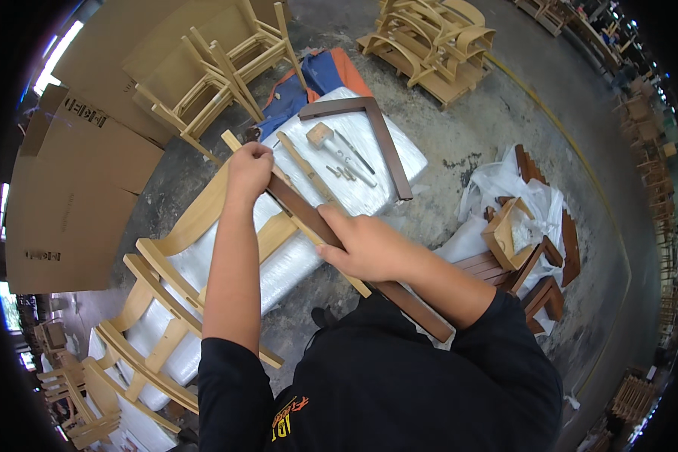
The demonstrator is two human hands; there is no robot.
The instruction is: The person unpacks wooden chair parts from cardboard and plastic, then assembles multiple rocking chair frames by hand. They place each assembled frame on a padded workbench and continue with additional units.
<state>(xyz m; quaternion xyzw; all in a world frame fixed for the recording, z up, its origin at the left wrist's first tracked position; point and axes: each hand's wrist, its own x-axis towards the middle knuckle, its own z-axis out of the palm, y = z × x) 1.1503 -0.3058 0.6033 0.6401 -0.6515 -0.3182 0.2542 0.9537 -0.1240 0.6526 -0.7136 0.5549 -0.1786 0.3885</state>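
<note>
A long dark brown wooden bar [313, 213] runs diagonally in front of me over a pale wooden chair frame [277, 235]. My left hand [250, 170] is closed round its far end, fingers curled. My right hand [361, 242] grips the bar at its middle, thumb on the near side and fingers on the other. The bar's near end reaches past my right forearm. Beyond my hands, on a plastic-wrapped pad [410, 154], lie a dark L-shaped wooden piece [385, 147], a light wooden strip [301, 164], a small wooden block [319, 134], a thin dark rod [354, 152] and several small metal parts [342, 174].
Pale chair frames [147, 358] lie in a row at the left, and more frames [218, 83] stand behind. Large cardboard sheets [75, 203] rise at the far left. Curved wooden parts [429, 45] are stacked at the back. Dark wooden parts [542, 294] lie amid plastic wrap at right.
</note>
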